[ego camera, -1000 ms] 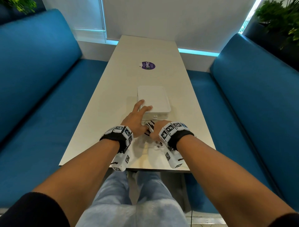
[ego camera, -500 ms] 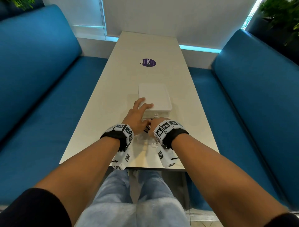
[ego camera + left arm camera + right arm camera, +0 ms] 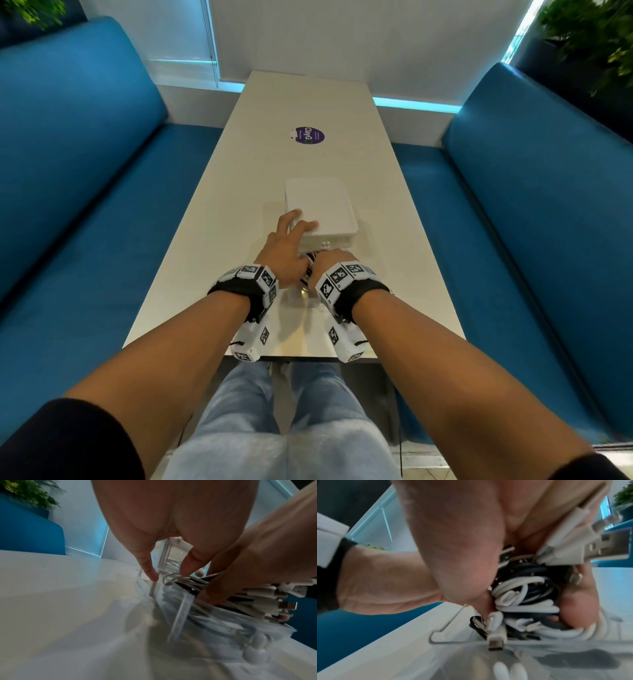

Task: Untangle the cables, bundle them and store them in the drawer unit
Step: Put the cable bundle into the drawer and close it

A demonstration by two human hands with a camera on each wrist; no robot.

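A white drawer unit (image 3: 320, 209) stands mid-table, and its clear bottom drawer (image 3: 301, 305) is pulled out toward me. My left hand (image 3: 289, 240) rests with straight fingers on the unit's top near corner; its fingertips (image 3: 152, 574) show by the frame. My right hand (image 3: 330, 265) grips a coiled bundle of black and white cables (image 3: 527, 595) and holds it low in the open clear drawer (image 3: 187, 609). USB plugs (image 3: 583, 550) stick out of the bundle (image 3: 254, 597). The drawer's rim (image 3: 453, 627) lies just under the bundle.
The long white table (image 3: 308, 102) carries a purple sticker (image 3: 307, 134) beyond the unit. Blue bench seats (image 3: 85, 171) flank the table on both sides (image 3: 548, 192). White drawer knobs (image 3: 254, 650) face me. Plants stand in the far corners.
My right hand has edged forward and down with the cable bundle, closer to the unit's front. The left hand stays on the unit's top.
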